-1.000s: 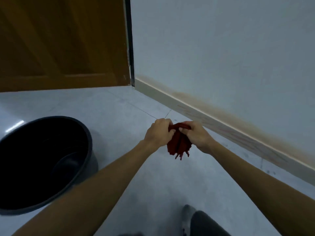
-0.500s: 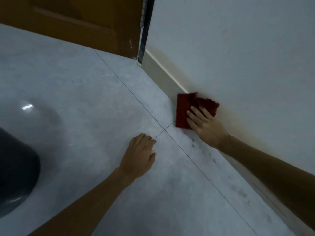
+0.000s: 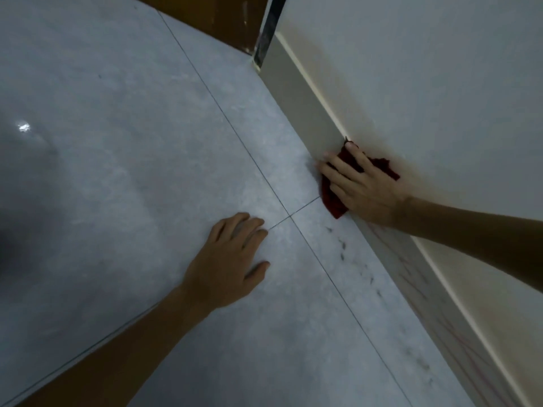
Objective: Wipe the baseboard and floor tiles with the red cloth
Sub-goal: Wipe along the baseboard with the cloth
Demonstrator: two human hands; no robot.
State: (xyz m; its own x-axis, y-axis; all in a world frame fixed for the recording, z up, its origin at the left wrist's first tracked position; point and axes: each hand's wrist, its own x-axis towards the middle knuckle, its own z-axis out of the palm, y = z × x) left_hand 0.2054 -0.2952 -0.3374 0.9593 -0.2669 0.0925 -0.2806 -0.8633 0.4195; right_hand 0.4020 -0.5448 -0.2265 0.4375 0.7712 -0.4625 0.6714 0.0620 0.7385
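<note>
My right hand (image 3: pixel 361 189) presses the red cloth (image 3: pixel 330 201) flat against the pale baseboard (image 3: pixel 305 95), fingers spread over it, so most of the cloth is hidden. The baseboard runs diagonally from the door corner down to the lower right, and faint reddish scribble marks (image 3: pixel 417 277) show on the stretch behind my hand. My left hand (image 3: pixel 229 265) rests palm down on the grey floor tiles (image 3: pixel 147 171), fingers apart, holding nothing, beside a crossing of grout lines (image 3: pixel 289 215).
Small dark smudges (image 3: pixel 342 254) dot the tile along the baseboard. A brown wooden door (image 3: pixel 211 13) and its dark frame edge (image 3: pixel 269 27) stand at the top. The white wall (image 3: pixel 426 83) fills the right side.
Both hands first held the bunched cloth together; then the right hand laid it on the baseboard and the left went to the floor. The view has closed in and the black tub has left it.
</note>
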